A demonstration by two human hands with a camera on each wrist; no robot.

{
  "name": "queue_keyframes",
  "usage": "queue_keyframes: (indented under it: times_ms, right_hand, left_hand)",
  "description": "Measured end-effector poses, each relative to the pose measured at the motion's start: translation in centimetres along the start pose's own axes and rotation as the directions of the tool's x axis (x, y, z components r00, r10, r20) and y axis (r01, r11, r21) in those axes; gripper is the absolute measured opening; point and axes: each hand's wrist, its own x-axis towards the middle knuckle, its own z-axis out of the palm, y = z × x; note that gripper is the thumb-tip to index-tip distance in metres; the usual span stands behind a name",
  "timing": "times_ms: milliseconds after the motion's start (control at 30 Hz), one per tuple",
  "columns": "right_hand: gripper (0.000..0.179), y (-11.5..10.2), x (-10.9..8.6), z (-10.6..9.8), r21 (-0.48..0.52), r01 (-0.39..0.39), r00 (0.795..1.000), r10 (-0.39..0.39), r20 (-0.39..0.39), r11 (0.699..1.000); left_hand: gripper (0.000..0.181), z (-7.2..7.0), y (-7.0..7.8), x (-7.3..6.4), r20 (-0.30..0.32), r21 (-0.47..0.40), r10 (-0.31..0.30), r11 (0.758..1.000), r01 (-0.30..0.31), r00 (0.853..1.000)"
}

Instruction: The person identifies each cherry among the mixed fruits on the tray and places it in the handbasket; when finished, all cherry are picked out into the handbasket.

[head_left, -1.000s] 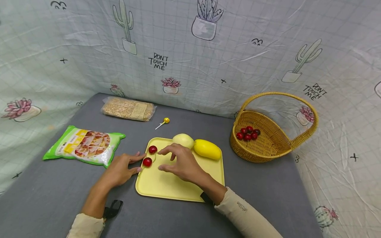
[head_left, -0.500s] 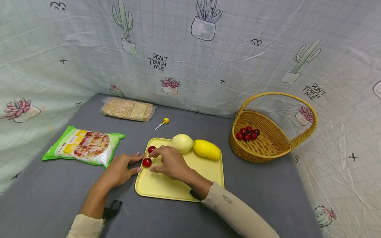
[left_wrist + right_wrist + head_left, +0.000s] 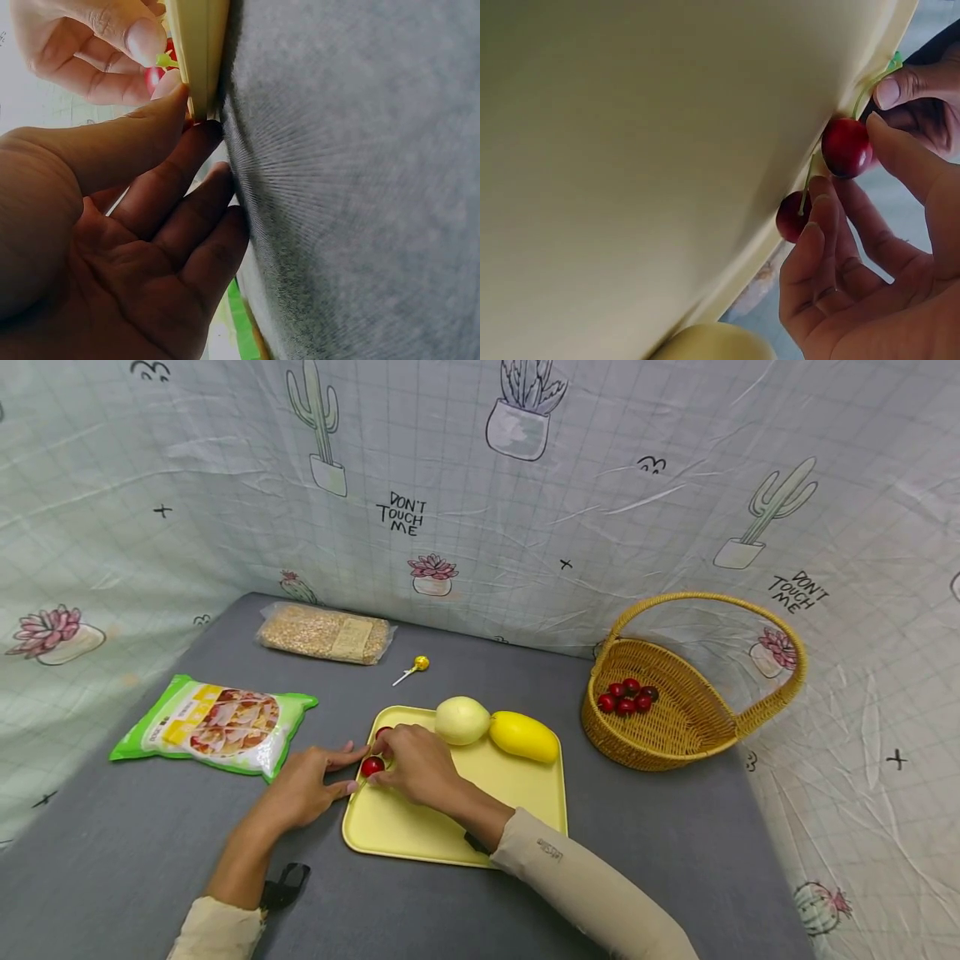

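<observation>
My left hand touches the left rim of a yellow tray with thumb and index finger. In the left wrist view its thumb lies at the rim of the tray, the other fingers low by the table. Over that side of the tray, my right hand pinches the nearer red cherry. The right wrist view has its thumb against this cherry and fingertips just under it. A second cherry lies close behind, partly covered by the fingers.
A pale yellow round fruit and a longer yellow fruit lie along the tray's far side. Several cherries sit in a wicker basket to the right. Around are a lollipop, a grain packet and a green bag.
My right hand has moved left across the tray to the nearer cherry, its thumb and fingers closing around it and covering much of the other. My left hand has stayed at the rim.
</observation>
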Motion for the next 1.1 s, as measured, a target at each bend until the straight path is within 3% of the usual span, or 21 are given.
queue_keyframes:
  times_ms: [367,667,1100]
  right_hand:
    - [0.029,0.1,-0.2,-0.2,-0.019,-0.011,1.000,0.011,0.016,1.000]
    - [0.026,1.2,-1.2,-1.5,0.064,-0.002,1.000,0.002,-0.004,0.998]
    - [0.025,4.2,-2.7,-4.3,0.145,0.102,0.985,-0.080,-0.150,0.984]
  left_hand:
    - [0.053,0.0,0.1,0.0,0.008,0.007,-0.005,1.000,0.005,1.000]
    - [0.052,0.0,0.1,-0.1,0.010,0.013,-0.013,1.000,0.013,1.000]
    - [0.054,0.1,0.3,-0.1,0.020,0.023,-0.023,0.999,0.023,1.000]
